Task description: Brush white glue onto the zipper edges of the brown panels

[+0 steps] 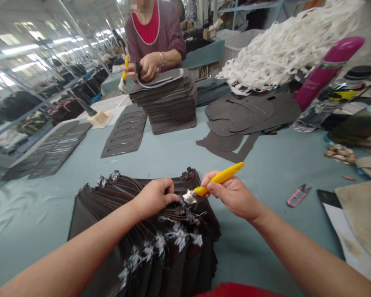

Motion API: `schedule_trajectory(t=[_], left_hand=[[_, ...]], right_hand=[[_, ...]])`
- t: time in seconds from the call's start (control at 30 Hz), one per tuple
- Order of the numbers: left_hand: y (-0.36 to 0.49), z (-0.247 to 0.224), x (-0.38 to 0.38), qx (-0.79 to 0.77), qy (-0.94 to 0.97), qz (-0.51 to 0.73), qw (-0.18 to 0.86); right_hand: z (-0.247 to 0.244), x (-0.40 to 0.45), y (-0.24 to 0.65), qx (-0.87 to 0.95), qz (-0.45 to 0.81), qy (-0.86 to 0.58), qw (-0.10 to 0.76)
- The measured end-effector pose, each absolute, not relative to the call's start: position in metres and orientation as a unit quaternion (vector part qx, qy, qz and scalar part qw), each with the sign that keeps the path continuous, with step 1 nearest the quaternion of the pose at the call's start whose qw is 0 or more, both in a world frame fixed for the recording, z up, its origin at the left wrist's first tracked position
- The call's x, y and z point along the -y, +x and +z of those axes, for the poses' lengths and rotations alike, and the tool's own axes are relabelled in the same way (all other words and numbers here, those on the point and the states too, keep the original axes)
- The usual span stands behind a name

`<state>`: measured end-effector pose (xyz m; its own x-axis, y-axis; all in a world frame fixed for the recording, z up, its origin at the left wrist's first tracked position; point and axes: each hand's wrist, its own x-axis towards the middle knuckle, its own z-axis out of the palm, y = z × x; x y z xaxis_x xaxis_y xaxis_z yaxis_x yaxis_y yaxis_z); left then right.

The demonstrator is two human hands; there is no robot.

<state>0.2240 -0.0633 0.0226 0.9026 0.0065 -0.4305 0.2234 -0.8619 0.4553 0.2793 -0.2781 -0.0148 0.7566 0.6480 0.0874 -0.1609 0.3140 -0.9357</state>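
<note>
Red fabric (pixel 235 291) at bottom edge; dark panels (pixel 144 235) and yellow brush (pixel 224 178) just beyond

Far left: slotted grey pieces (pixel 58 148) lie flat on the blue-green table (pixel 259 165). Then the panels: fanned pile, brown-black, layers overlapping, ragged ends, whitish smears in rows along them. Upper layers sweep down from upper left toward the left fingertips; lower ones run long axis toward the bottom edge.

Left hand (pixel 156 194) rests over the pile, fingers curled, thumb and forefinger close together at the layer ends. Can't tell if a layer is pinched. (Co-worker (pixel 170 41) across the table has a second yellow brush (pixel 125 68), plus a tall grey stack (pixel 171 105) in front.)

Just right of the left fingertips: white-coated bristles (pixel 190 197), over the panel ends; touching or slightly above, can't tell. Brush handle is smooth, plain yellow. Bristles point lower left, toward the left hand; handle end rises to upper right, so long axis is diagonal.

Right hand (pixel 231 196) grips the handle near its bristle end, thumb on the near side, fingers closed narrow around it; bristles stick out past the fingertips. Further right, pink-handled snips (pixel 298 196) lie on the table, well apart from the hand.
</note>
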Motion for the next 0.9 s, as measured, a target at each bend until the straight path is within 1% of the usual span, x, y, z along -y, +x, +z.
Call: schedule_trajectory(t=[0.1,0.2,0.33,0.43,0.57,0.67,0.77,0.9], left_hand=[[0.225,0.024,0.064,-0.066,0.937,-0.206,0.273],[0.227,0.025,0.065,-0.039,0.925,-0.229,0.301],[0.23,0.026,0.067,-0.037,0.915,-0.248,0.316],[0.232,0.026,0.066,-0.049,0.912,-0.265,0.309],[0.236,0.027,0.063,-0.03,0.908,-0.289,0.301],[0.241,0.027,0.062,-0.007,0.93,-0.286,0.232],[0.248,0.025,0.065,-0.017,0.937,-0.313,0.152],[0.252,0.02,0.067,0.015,0.931,-0.343,0.124]], right_hand=[[-0.017,0.283,0.288,0.21,0.228,-0.524,0.793],[-0.028,0.28,0.294,0.156,0.186,-0.549,0.8],[-0.03,0.273,0.286,0.2,0.235,-0.544,0.78],[-0.027,0.279,0.284,0.226,0.251,-0.508,0.792],[-0.038,0.298,0.292,0.145,0.183,-0.506,0.831],[-0.059,0.303,0.294,0.124,0.195,-0.553,0.8],[-0.083,0.292,0.291,0.121,0.218,-0.589,0.769],[-0.103,0.279,0.293,0.091,0.195,-0.587,0.78]])
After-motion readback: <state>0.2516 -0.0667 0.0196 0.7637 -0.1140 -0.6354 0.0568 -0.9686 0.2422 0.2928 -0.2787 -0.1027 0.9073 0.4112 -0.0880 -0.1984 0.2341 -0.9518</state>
